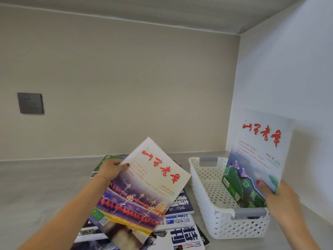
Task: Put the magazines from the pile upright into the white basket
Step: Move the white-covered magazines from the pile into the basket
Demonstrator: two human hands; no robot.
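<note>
From the head camera, a white perforated plastic basket (207, 192), rectangular with round holes in its walls and floor and grey handle strips at both short ends, stands on a smooth grey countertop (36, 186) beside a pale side wall. A glossy paper magazine with a white cover, red brush lettering and a green-and-lilac landscape picture (259, 159) stands in the basket, its lower edge down inside near the front end, its long axis close to vertical and its top tilted slightly to the right, the cover facing the camera. The right hand (275, 193) pinches this magazine at its lower right corner, thumb with red nail polish on the cover, the other fingers hidden behind it.

Left of the basket lies a loose pile of flat glossy magazines (180, 231), some with large dark blue characters on white covers, fanned over one another on the counter. Above this pile the left hand (111, 168), a thin bracelet on its wrist, grips a second white-topped magazine with red lettering and a night scene of red flags (144, 188) by its left edge, thumb on the cover. It is held in the air, tilted, its long axis running diagonally from lower left to upper right.

A dark grey square wall socket (30, 103) sits on the beige back wall.
</note>
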